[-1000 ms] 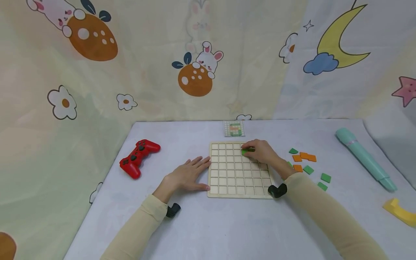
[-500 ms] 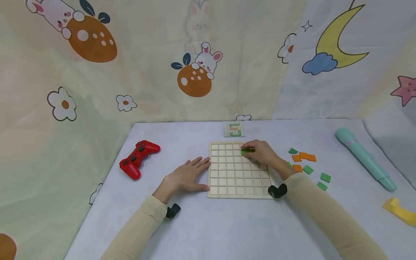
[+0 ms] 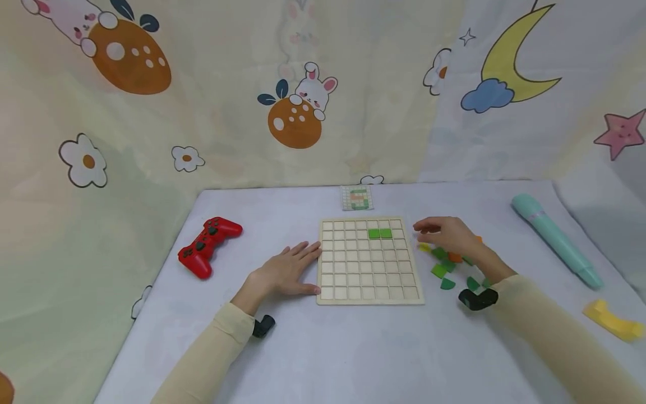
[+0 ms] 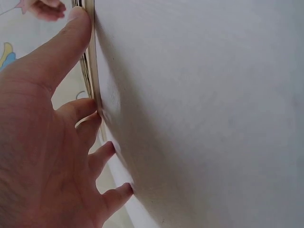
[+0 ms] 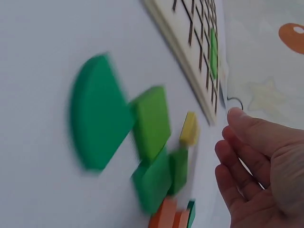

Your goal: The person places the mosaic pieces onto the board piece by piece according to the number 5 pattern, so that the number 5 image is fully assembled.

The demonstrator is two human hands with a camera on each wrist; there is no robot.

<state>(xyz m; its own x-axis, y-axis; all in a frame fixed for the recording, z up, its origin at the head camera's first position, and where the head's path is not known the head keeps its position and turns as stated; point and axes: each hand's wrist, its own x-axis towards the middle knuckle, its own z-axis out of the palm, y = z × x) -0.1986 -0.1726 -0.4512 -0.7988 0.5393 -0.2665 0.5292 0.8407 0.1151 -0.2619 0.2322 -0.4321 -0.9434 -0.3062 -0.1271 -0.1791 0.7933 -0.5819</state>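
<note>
A wooden grid board (image 3: 348, 280) lies flat, with two light green square tiles (image 3: 380, 233) side by side near its top. My left hand (image 3: 285, 272) is spread flat at the board's left side; in the left wrist view its thumb (image 4: 66, 47) and fingertips meet the board's edge. Just right of the board, my right hand (image 3: 449, 233) hovers over loose pieces, fingers loosely bent and nothing between them. Below it are a yellow piece (image 5: 189, 128), a lime square (image 5: 152, 123), a dark green rounded wedge (image 5: 99, 114) and orange pieces (image 5: 164, 213); the hand hides some in the head view.
A small card with a coloured grid pattern (image 3: 357, 198) lies behind the board. To the left is a red game controller (image 3: 209, 247). A teal microphone-shaped object (image 3: 557, 241) and a curved yellow object (image 3: 613, 321) lie at the right. A patterned cloth (image 3: 227, 140) hangs behind the table.
My right hand has let go of the green tile on the board and moved right, over the loose pieces. Both green tiles now show fully. My left hand stays at the board's edge.
</note>
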